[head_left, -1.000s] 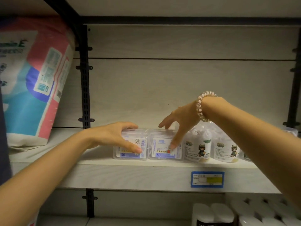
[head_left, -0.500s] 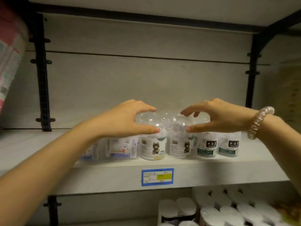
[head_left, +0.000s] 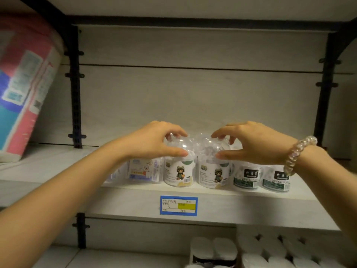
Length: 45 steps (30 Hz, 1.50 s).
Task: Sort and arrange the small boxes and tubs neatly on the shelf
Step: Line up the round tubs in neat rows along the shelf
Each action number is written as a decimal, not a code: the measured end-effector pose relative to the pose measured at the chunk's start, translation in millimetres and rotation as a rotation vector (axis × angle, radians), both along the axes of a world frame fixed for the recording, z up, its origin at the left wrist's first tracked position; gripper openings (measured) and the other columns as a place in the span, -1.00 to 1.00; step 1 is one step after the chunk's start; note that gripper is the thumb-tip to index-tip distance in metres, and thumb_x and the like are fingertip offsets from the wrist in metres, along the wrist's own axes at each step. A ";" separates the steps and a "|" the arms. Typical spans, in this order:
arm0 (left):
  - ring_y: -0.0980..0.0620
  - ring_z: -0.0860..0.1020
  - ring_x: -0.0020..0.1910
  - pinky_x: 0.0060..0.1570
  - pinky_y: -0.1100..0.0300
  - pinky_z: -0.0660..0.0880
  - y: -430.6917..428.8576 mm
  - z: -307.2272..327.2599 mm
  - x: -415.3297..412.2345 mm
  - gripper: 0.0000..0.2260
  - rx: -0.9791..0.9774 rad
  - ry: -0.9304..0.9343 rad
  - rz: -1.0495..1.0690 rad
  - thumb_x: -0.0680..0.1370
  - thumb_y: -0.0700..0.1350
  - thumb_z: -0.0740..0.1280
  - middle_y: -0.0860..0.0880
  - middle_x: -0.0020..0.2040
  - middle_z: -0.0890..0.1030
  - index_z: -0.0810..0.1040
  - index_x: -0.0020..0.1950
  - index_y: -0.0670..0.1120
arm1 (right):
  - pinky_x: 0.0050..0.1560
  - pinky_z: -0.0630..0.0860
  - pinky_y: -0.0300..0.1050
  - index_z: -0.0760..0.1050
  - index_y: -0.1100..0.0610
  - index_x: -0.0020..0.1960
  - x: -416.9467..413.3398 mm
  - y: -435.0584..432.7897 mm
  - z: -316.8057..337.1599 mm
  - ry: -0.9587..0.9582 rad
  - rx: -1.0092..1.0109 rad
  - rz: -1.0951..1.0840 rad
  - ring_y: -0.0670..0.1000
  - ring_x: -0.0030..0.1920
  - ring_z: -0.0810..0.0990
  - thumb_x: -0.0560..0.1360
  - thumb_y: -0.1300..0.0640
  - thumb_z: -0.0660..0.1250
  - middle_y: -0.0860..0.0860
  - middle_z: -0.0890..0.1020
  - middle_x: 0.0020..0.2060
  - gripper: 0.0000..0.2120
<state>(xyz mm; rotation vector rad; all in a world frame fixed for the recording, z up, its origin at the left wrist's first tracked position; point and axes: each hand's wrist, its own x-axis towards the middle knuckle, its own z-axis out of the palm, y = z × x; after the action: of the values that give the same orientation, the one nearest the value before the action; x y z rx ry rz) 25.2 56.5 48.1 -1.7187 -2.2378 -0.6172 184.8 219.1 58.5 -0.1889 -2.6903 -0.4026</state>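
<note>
Left tub [head_left: 178,169] and right tub [head_left: 213,171], both clear-domed with a cartoon figure on the label, stand side by side at the middle of the frame, close to the front edge of the shelf [head_left: 125,202] and touching or nearly so. Each is held high on its smooth dome and far from its base, so a sideways push would probably tip it rather than slide it. With so little shelf in front, a tipped tub could roll off toward the white rolls [head_left: 270,250] at the lower right. A slip on the rounded plastic is just as likely, and lifting by the dome alone might pull a lid loose. Crowding is another risk: the small boxes [head_left: 144,170] sit just beside the left tub and the dark-labelled tubs [head_left: 246,176] just beside the right one, so a careless shift could knock either row askew. The left grip [head_left: 154,142] comes in from the lower left, palm down, fingers arched over the left tub's dome with the thumb laid across its front, clasping it. The right grip [head_left: 249,144], a bead bracelet [head_left: 297,153] on its wrist, mirrors that pose and clasps the right tub's dome.
</note>
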 end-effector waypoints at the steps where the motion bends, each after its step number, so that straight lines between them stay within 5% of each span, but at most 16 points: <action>1: 0.17 0.45 0.09 -0.17 0.46 0.32 0.1 -0.2 -0.1 -0.54 0.000 -0.005 0.000 0.44 0.13 0.35 0.10 0.23 0.51 0.42 0.32 0.10 | 0.07 0.50 -0.16 0.34 -0.10 0.30 0.1 0.3 -0.3 0.003 -0.003 0.003 -0.11 0.03 0.53 0.41 -0.22 0.24 -0.12 0.51 0.18 -0.51; 7: 0.21 0.42 0.13 -0.09 0.45 0.34 -1.2 2.9 -1.3 -0.56 -0.005 -0.031 -0.012 0.46 0.16 0.29 0.15 0.20 0.48 0.42 0.32 0.10 | 0.09 0.45 -0.22 0.33 -0.09 0.31 2.9 -0.2 6.8 -0.032 -0.090 -0.005 -0.12 0.12 0.50 0.36 -0.32 0.08 -0.15 0.49 0.21 -0.41; 12: 0.10 0.48 0.18 0.17 0.25 0.34 15.2 25.5 -23.0 -0.66 0.150 -0.202 0.024 0.54 0.08 0.23 0.03 0.25 0.54 0.50 0.29 0.02 | 0.13 0.42 -0.18 0.40 -0.01 0.28 -18.5 27.7 37.3 0.033 -0.184 -0.036 -0.05 0.16 0.52 0.51 -0.09 0.15 -0.05 0.53 0.23 -0.62; 19: 0.03 0.42 0.29 0.29 0.13 0.36 50.6 35.8 -43.8 -0.56 -0.287 -0.325 0.106 0.52 0.07 0.29 0.02 0.36 0.45 0.41 0.37 -0.01 | 0.38 0.29 -0.04 0.34 -0.01 0.36 -65.7 39.9 35.0 -0.296 -0.259 -0.137 -0.02 0.28 0.45 0.52 -0.05 0.20 -0.07 0.45 0.32 -0.58; 24: 0.09 0.52 0.10 0.19 0.14 0.47 54.1 33.7 -48.7 -0.66 -0.271 -0.364 0.042 0.52 0.01 0.31 0.04 0.18 0.55 0.49 0.28 -0.01 | 0.33 0.36 -0.03 0.38 -0.01 0.32 -69.6 40.9 33.3 -0.285 -0.293 -0.137 -0.01 0.16 0.56 0.51 -0.02 0.22 -0.04 0.52 0.25 -0.61; 27: 0.09 0.51 0.14 0.18 0.18 0.45 54.0 33.5 -49.2 -0.63 -0.283 -0.365 0.035 0.51 0.02 0.32 0.02 0.24 0.54 0.47 0.31 -0.01 | 0.33 0.35 -0.04 0.37 -0.01 0.34 -67.6 39.1 32.2 -0.283 -0.280 -0.156 0.00 0.18 0.54 0.51 -0.05 0.20 -0.05 0.51 0.26 -0.59; 30: 0.07 0.45 0.25 0.25 0.22 0.33 51.4 35.8 -46.7 -0.55 -0.258 -0.285 0.061 0.51 0.09 0.30 0.01 0.33 0.49 0.42 0.37 -0.02 | 0.35 0.29 -0.04 0.27 -0.01 0.40 -53.1 37.5 35.4 -0.248 -0.287 -0.166 0.00 0.30 0.43 0.51 -0.11 0.17 -0.05 0.43 0.33 -0.52; 35: 0.09 0.51 0.14 -0.04 0.37 0.35 51.0 47.1 -0.2 -0.67 0.284 0.051 -0.035 0.51 0.05 0.30 0.04 0.18 0.59 0.53 0.24 -0.03 | 0.14 0.32 -0.23 0.31 -0.05 0.36 28.5 40.4 40.4 0.173 -0.201 -0.066 -0.10 0.28 0.40 0.49 -0.08 0.19 -0.10 0.42 0.33 -0.55; 39: 0.17 0.55 0.07 -0.08 0.41 0.42 65.2 36.1 63.6 -0.65 0.062 0.064 -0.195 0.48 0.13 0.30 0.13 0.12 0.61 0.53 0.23 0.07 | 0.16 0.39 -0.20 0.36 -0.05 0.31 81.6 52.7 18.4 0.176 -0.215 -0.095 -0.15 0.17 0.43 0.46 -0.07 0.21 -0.10 0.47 0.27 -0.57; 45: 0.08 0.51 0.16 0.01 0.26 0.39 107.5 10.9 94.3 -0.55 -0.110 0.166 -0.086 0.48 0.17 0.28 0.07 0.27 0.54 0.45 0.33 0.05 | 0.10 0.52 -0.16 0.36 -0.09 0.30 95.0 86.2 -14.0 0.089 -0.312 -0.082 -0.15 0.07 0.51 0.42 -0.15 0.23 -0.09 0.49 0.24 -0.53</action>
<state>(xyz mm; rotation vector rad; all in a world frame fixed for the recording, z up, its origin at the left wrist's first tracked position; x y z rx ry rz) 119.5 164.0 58.9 -1.8534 -2.1281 -0.3592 279.9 305.3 44.6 -0.3983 -2.6488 0.0059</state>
